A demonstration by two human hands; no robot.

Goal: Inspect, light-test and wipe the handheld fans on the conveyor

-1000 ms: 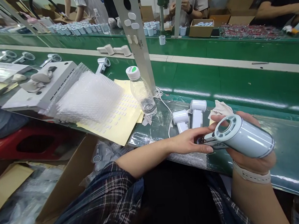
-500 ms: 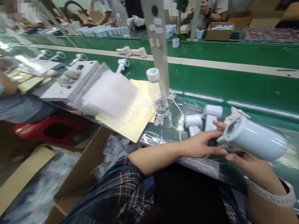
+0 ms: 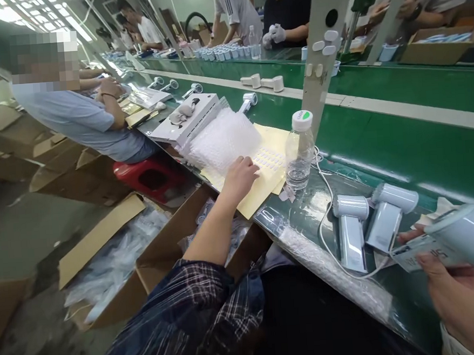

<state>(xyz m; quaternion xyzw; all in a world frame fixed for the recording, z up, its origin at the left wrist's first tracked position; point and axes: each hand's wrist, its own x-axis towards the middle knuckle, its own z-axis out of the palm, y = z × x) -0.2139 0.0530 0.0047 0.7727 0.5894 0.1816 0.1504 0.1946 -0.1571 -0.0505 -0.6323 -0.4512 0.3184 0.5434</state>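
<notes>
My right hand [image 3: 458, 286] is wrapped round the flat handle of a pale blue hair dryer-like device [image 3: 472, 234] at the right edge. My left hand [image 3: 241, 180] rests over a yellow sheet [image 3: 250, 201] with small pale stickers [image 3: 270, 158], its fingers bent beside the bubble wrap [image 3: 226, 137]; whether its fingertips hold a sticker is too small to tell. Between my hands, a similar device [image 3: 351, 234] and another one [image 3: 390, 218] lie on the bench. A white-capped clear bottle [image 3: 299, 151] stands at the sheet's right side.
A white cable [image 3: 325, 220] curls beside the devices. Behind the bottle rises a metal post [image 3: 315, 85]. The green conveyor [image 3: 400, 139] runs beyond the bench. An open carton [image 3: 157, 253] with plastic bags sits below left. A person [image 3: 78, 113] sits at the left.
My left hand has left the held device and moved left to the sticker sheet. My right hand still holds the device, now farther right. The view has turned left.
</notes>
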